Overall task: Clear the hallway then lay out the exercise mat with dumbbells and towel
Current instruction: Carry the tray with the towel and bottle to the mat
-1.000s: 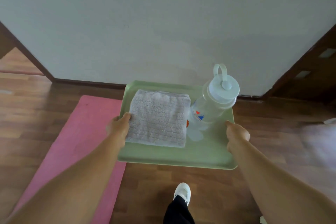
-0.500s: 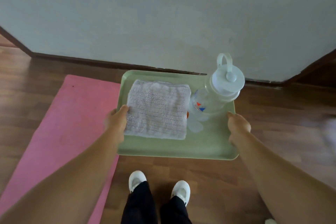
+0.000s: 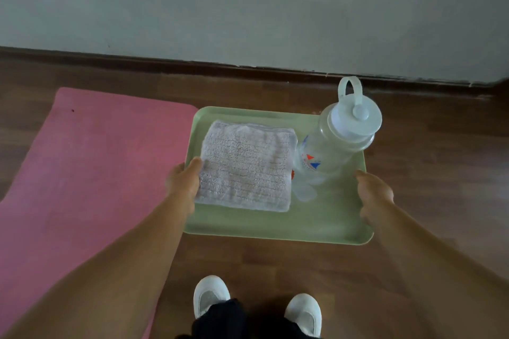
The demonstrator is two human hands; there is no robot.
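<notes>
I hold a pale green tray level in front of me, above the wooden floor. My left hand grips its left edge, thumb resting on a folded white towel that lies on the tray. My right hand grips the right edge. A clear water bottle with a white looped lid stands on the tray's right side. A pink exercise mat lies unrolled on the floor to the left, its right edge under the tray's left side. No dumbbells are in view.
A grey wall with a dark baseboard runs across just beyond the tray. Brown wood floor stretches to the right. My two white shoes stand below the tray.
The view has tilted down and the tray sits lower, closer to the floor. Both feet now stand side by side. Both hands keep their grip on the tray.
</notes>
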